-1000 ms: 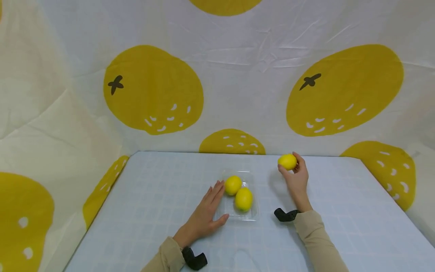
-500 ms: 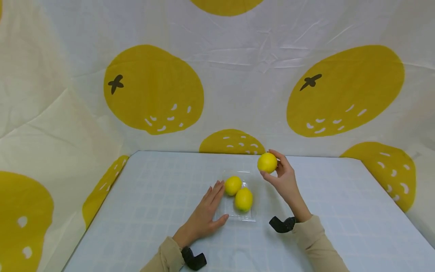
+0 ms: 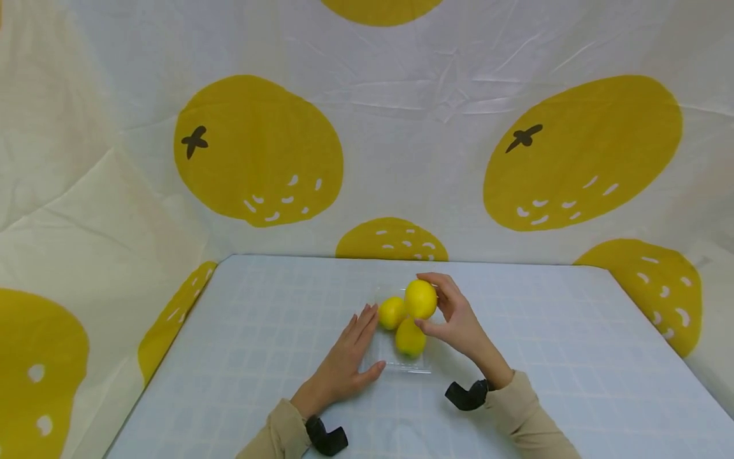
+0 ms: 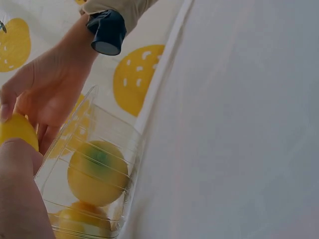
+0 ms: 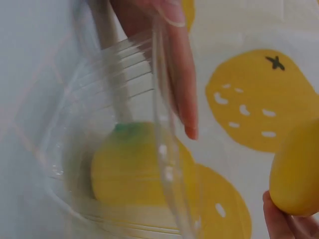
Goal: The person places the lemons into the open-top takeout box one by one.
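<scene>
In the head view a clear plastic container [image 3: 421, 368] stands on the table with two yellow lemons in it, a rear lemon [image 3: 392, 313] and a front lemon [image 3: 410, 339]. My right hand [image 3: 461, 322] pinches a third lemon [image 3: 421, 299] between thumb and fingers, over the container's right rear part. Along the container's left side lies my left hand [image 3: 346, 360], its fingers straight and thumb spread toward the front edge. The left wrist view shows the ribbed wall of the container [image 4: 117, 122] and a green-tipped lemon [image 4: 97, 173] behind it.
A pale checked cloth covers the table [image 3: 258, 319]. Behind it hangs a white curtain [image 3: 413, 146] printed with large yellow fruit. Each wrist wears a black camera mount, such as the right one [image 3: 467, 395].
My right hand has carried its lemon leftward, then down, from the right of the container to over it. The left hand and the two lemons in the container have stayed put.
</scene>
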A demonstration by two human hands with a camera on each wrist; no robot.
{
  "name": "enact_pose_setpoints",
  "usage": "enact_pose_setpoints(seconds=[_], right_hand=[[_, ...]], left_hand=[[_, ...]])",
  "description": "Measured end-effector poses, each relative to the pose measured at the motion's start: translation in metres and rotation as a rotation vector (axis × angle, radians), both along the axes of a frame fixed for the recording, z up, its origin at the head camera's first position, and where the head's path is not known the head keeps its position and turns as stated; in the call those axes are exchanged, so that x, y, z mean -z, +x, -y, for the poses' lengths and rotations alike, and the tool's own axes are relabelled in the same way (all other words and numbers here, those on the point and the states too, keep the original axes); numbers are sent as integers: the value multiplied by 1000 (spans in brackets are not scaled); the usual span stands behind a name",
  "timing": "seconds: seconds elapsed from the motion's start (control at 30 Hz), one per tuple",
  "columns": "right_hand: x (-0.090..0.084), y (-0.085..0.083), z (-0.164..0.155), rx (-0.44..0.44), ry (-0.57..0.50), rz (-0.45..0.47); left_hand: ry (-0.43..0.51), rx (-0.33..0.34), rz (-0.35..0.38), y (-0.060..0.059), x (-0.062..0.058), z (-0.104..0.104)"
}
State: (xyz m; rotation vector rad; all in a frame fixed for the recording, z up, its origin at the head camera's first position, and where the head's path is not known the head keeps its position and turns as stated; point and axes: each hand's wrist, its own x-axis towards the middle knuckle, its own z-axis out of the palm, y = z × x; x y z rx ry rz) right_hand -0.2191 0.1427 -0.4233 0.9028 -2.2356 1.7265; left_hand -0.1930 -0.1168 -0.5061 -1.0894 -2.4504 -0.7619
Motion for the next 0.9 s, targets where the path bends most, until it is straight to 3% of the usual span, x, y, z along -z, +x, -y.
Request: enact_pose_setpoints(seconds=[0.17,0.37,0.63,0.9], right_hand=[[13,0,8,-136,42,-39],[23,2,15,-220,172,-37],[28,2,22,-312,373,-218],[28,4,22,-359,388,-229]], left_hand=[[2,7,-12,0,1,0],[-1,7,-25,1,0,0],[8,5,-41,0,0,1],[25,3,-2,0,2,1]])
